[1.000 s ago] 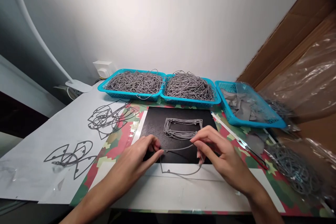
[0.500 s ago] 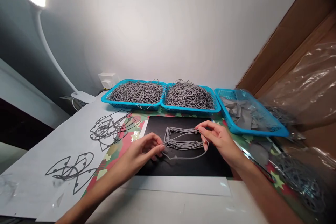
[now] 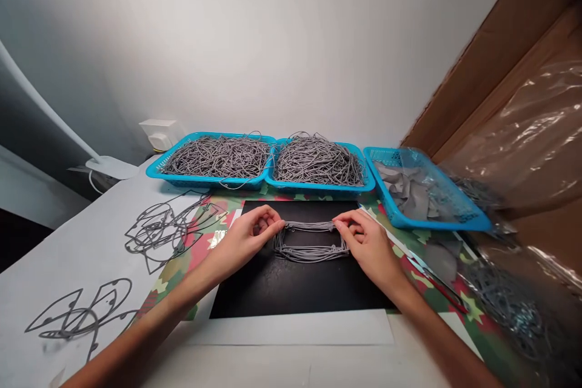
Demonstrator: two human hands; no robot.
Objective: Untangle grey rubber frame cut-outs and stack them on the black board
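A stack of thin grey rubber gaskets (image 3: pixel 313 253), shaped as rectangular frames with small round tabs, lies on the black mat (image 3: pixel 295 291). At its far left corner my left hand (image 3: pixel 259 227) is closed, thumb and finger pinching a gasket. My right hand (image 3: pixel 364 239) pinches the far right corner the same way. The gasket between them is level with the stack's far side, and I cannot tell whether it rests fully on the others. Both palms are beside the stack.
Two blue baskets (image 3: pixel 207 182) (image 3: pixel 318 185) heaped with grey gaskets stand at the back. A third blue basket (image 3: pixel 436 224) holds flat grey scraps. Scissors (image 3: pixel 431 279) lie right of the mat. Loose gaskets (image 3: pixel 166 224) spread leftward; a lamp base (image 3: pixel 111 167) stands behind.
The single gasket, loose and sagging between my hands before, is now drawn out over the stack. My left hand has moved up to the far left corner. The view has shifted slightly.
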